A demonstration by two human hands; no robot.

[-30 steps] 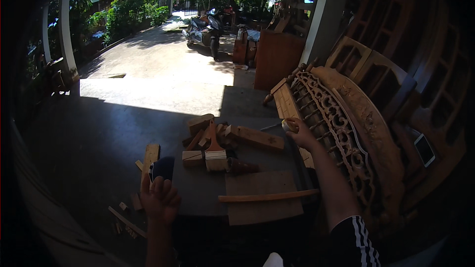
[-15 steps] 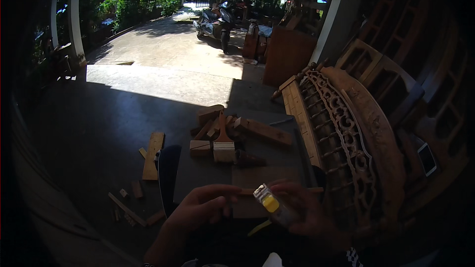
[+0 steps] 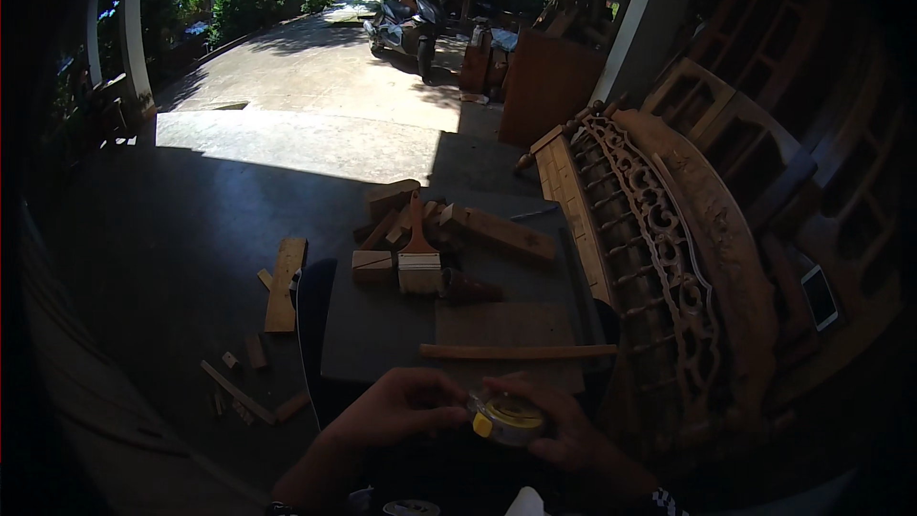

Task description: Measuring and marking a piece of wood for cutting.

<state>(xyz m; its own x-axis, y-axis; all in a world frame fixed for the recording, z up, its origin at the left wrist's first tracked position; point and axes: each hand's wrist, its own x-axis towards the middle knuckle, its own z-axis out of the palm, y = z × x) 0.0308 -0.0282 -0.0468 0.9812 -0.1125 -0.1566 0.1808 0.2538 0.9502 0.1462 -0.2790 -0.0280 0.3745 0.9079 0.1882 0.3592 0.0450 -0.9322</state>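
Observation:
My right hand (image 3: 562, 422) is closed around a tape measure (image 3: 514, 419) with a clear and yellow case, held low in front of the table. Close against its left end is my left hand (image 3: 406, 408), thumb and fingers pinched together at the tape's mouth; the tape's end itself is too dark to make out. Just beyond both hands a thin wooden strip (image 3: 516, 352) lies across a flat brown board (image 3: 497, 323) on the dark table (image 3: 377, 325). Farther back, a wide paintbrush (image 3: 418, 263) leans bristles-down by a wooden block (image 3: 373, 267).
Several wood offcuts (image 3: 501, 232) are heaped at the table's far side. A carved wooden bench (image 3: 669, 258) stands along the right, with a phone (image 3: 819, 296) beyond it. More wood scraps (image 3: 285, 287) lie on the floor at left. A motorbike (image 3: 411, 29) is parked outside.
The tape measure has turned and moved down toward me. My left hand has come to its front end, away from the wooden strip, which now shows whole. The view has shifted slightly.

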